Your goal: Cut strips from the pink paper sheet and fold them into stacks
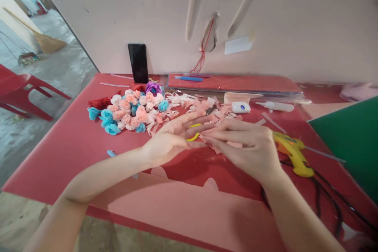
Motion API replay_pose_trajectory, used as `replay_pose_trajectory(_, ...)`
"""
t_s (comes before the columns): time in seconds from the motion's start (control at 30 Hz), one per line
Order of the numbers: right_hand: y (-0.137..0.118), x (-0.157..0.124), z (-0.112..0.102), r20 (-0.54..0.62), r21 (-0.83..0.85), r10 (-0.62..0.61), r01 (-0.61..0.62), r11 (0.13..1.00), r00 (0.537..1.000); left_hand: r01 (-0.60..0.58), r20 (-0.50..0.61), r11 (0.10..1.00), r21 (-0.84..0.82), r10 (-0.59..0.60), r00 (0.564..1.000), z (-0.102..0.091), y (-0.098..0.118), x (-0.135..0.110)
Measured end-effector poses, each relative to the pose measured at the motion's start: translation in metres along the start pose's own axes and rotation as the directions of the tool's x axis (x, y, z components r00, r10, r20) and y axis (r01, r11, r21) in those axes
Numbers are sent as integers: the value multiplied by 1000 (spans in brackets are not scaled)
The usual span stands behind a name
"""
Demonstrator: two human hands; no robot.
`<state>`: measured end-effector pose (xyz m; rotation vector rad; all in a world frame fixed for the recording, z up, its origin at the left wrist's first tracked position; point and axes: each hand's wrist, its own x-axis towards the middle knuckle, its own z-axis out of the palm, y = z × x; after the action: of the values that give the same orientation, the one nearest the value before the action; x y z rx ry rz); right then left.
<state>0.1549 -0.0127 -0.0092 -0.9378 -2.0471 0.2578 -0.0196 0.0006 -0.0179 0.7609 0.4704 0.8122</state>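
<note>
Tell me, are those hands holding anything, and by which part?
The right hand seems to pinch a pink paper scrap by one end between its fingertips. The left hand lies open, palm up, holding nothing.

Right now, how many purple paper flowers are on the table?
1. The purple paper flower lies at the far edge of the flower pile, beside the black phone; others may be hidden under the pile.

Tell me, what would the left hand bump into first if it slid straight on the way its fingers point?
Most likely the pink paper scraps lying just past the fingertips of the left hand; beyond them sits a small white gadget. Depth is hard to judge, so it might pass above them.
</note>
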Motion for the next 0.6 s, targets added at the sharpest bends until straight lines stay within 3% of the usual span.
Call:
replay_pose_trajectory(0.1, 6, 1, -6, -119, -93, 85, -96, 991, 989, -40, -49, 999, 3, 40, 998, -3, 3, 5)
replay_pose_trajectory(0.2, 16, 2, -10, -156, -260, 151, -189, 947, 976, -108, -134, 993, 39, 112, 985, -9, 5, 11)
replay_pose_trajectory(0.3, 33, 3, -12, -109, -530, 319, -327, 782, 941, -138, -204, 987, 82, 152, 967, -14, 5, 15)
replay_pose_trajectory(0.37, 43, 4, -13, -63, -653, 471, -393, 647, 880, -137, -235, 984, 113, 160, 959, -18, 3, 19)
replay_pose_trajectory(0.47, 42, 7, -10, -71, -660, 442, -374, 652, 894, -140, -240, 973, 181, 182, 954, -20, -1, 27)
replay_pose_trajectory(0.6, 4, 7, 16, -37, -579, 232, -210, 788, 972, -140, -161, 931, 337, 203, 966, -14, -5, 29)
